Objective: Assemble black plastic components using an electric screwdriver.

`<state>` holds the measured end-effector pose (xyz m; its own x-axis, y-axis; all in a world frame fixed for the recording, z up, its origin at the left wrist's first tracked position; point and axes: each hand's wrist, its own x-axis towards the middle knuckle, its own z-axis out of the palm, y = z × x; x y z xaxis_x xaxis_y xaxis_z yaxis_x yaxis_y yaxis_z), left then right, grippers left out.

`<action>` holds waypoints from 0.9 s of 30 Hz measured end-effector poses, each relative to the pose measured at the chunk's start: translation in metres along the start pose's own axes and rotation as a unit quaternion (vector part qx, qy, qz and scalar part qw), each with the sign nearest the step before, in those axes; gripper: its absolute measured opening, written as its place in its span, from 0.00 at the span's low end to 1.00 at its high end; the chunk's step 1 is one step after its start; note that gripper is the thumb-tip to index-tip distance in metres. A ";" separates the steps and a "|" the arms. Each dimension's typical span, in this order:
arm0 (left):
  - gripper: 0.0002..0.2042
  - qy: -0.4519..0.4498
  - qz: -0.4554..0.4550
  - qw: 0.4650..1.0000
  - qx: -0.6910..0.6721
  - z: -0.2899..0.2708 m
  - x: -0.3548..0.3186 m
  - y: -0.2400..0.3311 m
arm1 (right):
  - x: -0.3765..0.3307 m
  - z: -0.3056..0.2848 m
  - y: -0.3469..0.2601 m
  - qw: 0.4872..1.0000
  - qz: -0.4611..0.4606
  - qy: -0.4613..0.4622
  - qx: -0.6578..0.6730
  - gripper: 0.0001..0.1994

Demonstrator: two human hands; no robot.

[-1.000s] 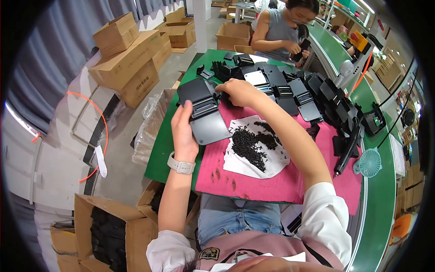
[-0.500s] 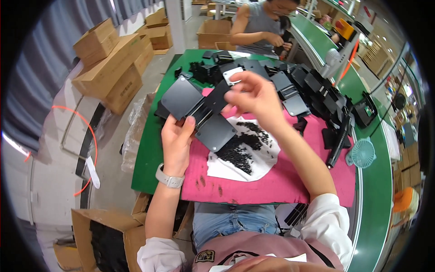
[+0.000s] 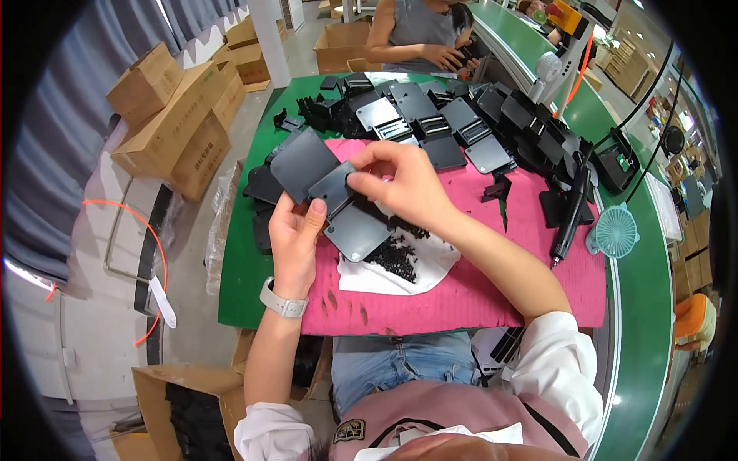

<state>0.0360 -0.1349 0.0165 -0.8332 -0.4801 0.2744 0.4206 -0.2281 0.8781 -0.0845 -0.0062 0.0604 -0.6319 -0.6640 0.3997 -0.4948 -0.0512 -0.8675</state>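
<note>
My left hand (image 3: 294, 244) grips a black hinged plastic part (image 3: 360, 232) made of flat panels with rounded corners, its thumb over the joint. My right hand (image 3: 403, 184) pinches the part's middle panel (image 3: 333, 184) by its upper right edge, thumb and fingers on either side. The part is held above the pink mat (image 3: 492, 296), partly covering a white cloth (image 3: 434, 275). Many small black screws (image 3: 396, 260) lie heaped on that cloth. To the right, a black electric screwdriver (image 3: 571, 219) rests on the mat, tip toward me.
Similar black parts (image 3: 440, 150) are piled across the far side of the green table (image 3: 238, 284). A small black piece (image 3: 496, 190) lies on the mat. A teal handheld fan (image 3: 616, 230) is at right. Cardboard boxes (image 3: 173, 142) stand left. Another person (image 3: 427, 38) works opposite.
The part's middle panel has swung over toward my left hand, and my right hand has moved left and down with it. The whole view has shifted slightly.
</note>
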 end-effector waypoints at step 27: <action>0.16 -0.148 -0.023 0.984 0.096 0.008 -0.007 -0.003 | -0.033 -0.053 -0.012 0.961 0.227 -0.148 0.057 0.19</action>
<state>0.0376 -0.1238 0.0151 -0.9296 -0.1992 0.3100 0.3283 -0.0656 0.9423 -0.0898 0.0561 0.0732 -0.5621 -0.8191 -0.1142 -0.1290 0.2233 -0.9662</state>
